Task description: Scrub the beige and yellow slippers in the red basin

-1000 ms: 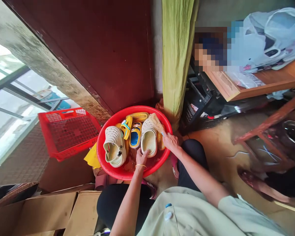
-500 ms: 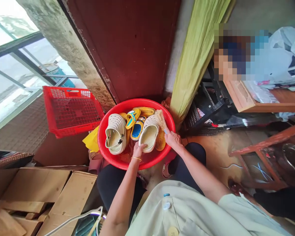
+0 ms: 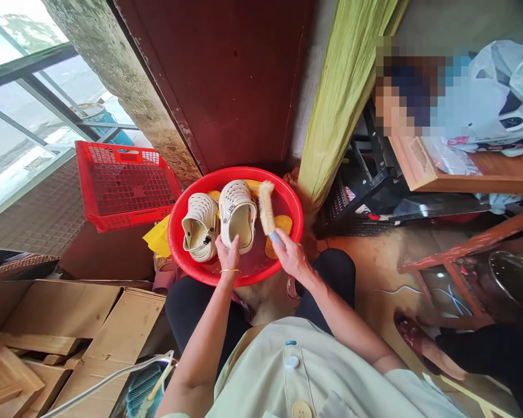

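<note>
From where I stand, a red crate (image 3: 131, 186) sits at the left, just beside a red basin (image 3: 175, 235). In the basin's left part rests one cream clog (image 3: 200, 226), toe pointing far. To its right, a second clog (image 3: 239, 203) is over the basin; the left hand (image 3: 228, 255) has its fingers clamped on the near heel end, thumb inside the opening. Just right of that clog, apart from it, a brush (image 3: 267, 206) stands bristle end far, above yellow footwear (image 3: 283, 229) in the basin's right part. The right hand's (image 3: 293, 255) fingers are closed around its blue handle.
</note>
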The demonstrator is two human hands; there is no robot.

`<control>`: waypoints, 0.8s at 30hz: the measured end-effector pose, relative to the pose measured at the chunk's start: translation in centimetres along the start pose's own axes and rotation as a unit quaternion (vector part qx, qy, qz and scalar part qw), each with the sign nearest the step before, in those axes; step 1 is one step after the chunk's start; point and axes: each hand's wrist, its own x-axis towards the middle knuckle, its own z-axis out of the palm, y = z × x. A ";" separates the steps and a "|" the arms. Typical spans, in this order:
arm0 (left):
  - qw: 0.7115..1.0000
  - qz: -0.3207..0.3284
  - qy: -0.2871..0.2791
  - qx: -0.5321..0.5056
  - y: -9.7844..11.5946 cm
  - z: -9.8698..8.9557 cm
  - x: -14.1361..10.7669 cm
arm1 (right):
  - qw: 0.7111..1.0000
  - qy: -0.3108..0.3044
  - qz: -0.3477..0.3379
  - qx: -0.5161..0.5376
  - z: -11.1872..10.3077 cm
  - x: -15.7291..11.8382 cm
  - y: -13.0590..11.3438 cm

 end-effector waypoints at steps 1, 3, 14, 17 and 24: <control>1.000 -0.003 0.008 0.001 0.0 0.3 -0.2 | 0.999 -0.029 -0.007 0.013 0.1 -0.8 -0.5; 1.000 -0.012 0.016 0.006 0.1 0.7 -0.4 | 0.996 -0.085 -0.013 0.023 0.2 -2.2 -0.9; 0.991 -0.025 -0.113 0.061 -0.8 0.7 -2.5 | 0.978 -0.193 0.069 -0.049 2.4 0.2 0.4; 0.986 -0.027 -0.138 0.091 -0.8 0.9 -2.6 | 0.980 -0.154 0.116 -0.045 3.7 3.9 0.0; 0.975 -0.059 -0.161 0.143 -0.9 0.8 -2.1 | 0.981 -0.152 0.116 -0.040 4.1 8.0 -0.6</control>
